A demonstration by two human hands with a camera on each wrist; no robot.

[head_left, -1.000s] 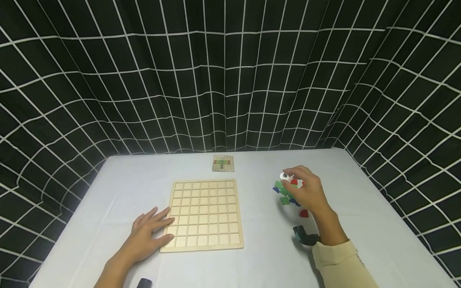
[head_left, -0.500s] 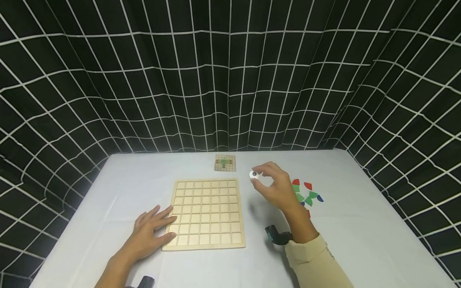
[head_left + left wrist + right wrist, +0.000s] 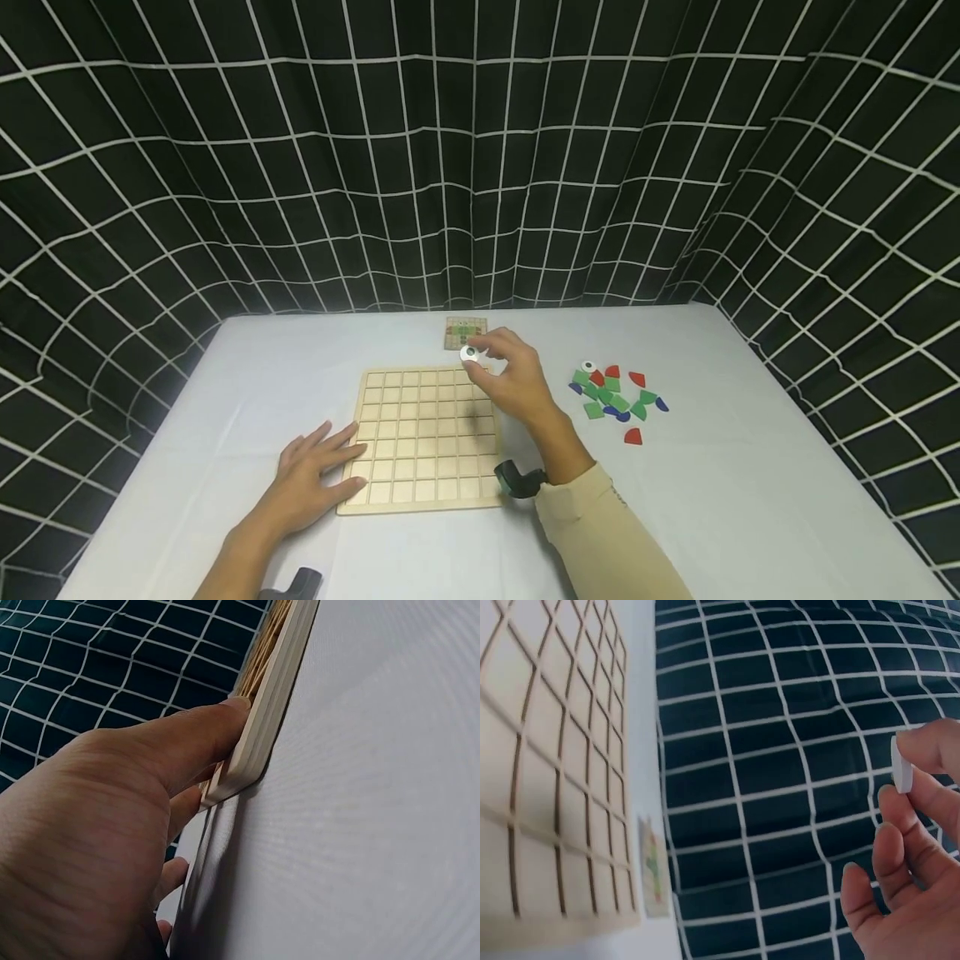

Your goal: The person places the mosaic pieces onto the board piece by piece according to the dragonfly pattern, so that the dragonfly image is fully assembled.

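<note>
Between thumb and index finger my right hand [image 3: 512, 377] pinches a small white disc [image 3: 469, 354] with a dark round centre. It holds the disc above the far right corner of a wooden grid board [image 3: 408, 454]. Edge-on, the white disc [image 3: 901, 765] shows thin and flat in the right wrist view, the other fingers loosely bent below it. My left hand [image 3: 309, 479] rests at the board's left edge with fingers spread. In the left wrist view the thumb of the left hand [image 3: 112, 795] lies on the rim of the wooden board [image 3: 270, 697].
Right of the board lies a loose group of green pieces [image 3: 594, 410], red pieces [image 3: 633, 436] and blue pieces [image 3: 662, 404]. Another white disc [image 3: 588, 366] lies at the group's far side. Behind the board is a small picture card [image 3: 456, 332]. A dark gridded curtain [image 3: 472, 167] surrounds the white table.
My right hand has carried the white disc left, from over the coloured pieces to above the board's far right corner. The left hand stays at the board's edge.
</note>
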